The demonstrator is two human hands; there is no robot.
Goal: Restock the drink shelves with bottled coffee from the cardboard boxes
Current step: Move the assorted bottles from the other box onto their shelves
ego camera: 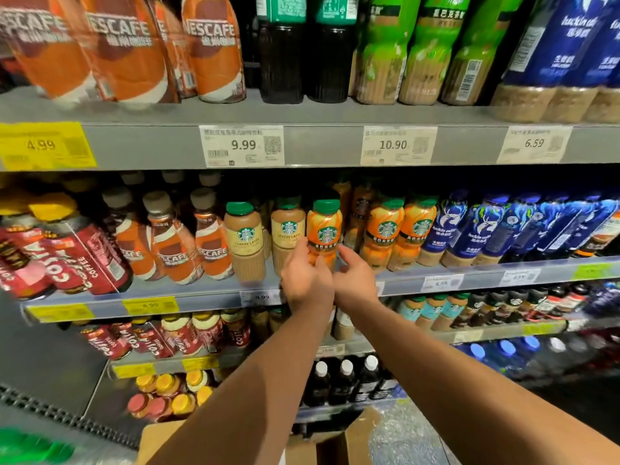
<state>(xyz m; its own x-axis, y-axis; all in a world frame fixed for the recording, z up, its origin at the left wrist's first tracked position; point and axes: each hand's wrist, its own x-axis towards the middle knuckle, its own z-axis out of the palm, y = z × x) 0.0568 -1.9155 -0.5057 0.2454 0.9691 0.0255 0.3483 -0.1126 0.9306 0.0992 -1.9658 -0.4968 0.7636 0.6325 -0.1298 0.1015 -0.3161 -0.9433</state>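
An orange-labelled coffee bottle with a green cap (324, 226) stands at the front edge of the middle shelf (208, 298). My left hand (303, 276) wraps its lower left side. My right hand (355, 276) is just to its right, fingers spread, the fingertips near the bottle's base; whether they touch it I cannot tell. Two cream-labelled latte bottles (244, 239) stand to its left and two more orange ones (384, 229) to its right. An open cardboard box (339, 441) sits on the floor below my arms.
Brown-orange bottles (171, 243) and red coffee packs (60, 260) fill the middle shelf's left side, blue bottles (486, 229) its right. The upper shelf (318, 146) carries larger bottles and price tags. Lower shelves hold several more drinks.
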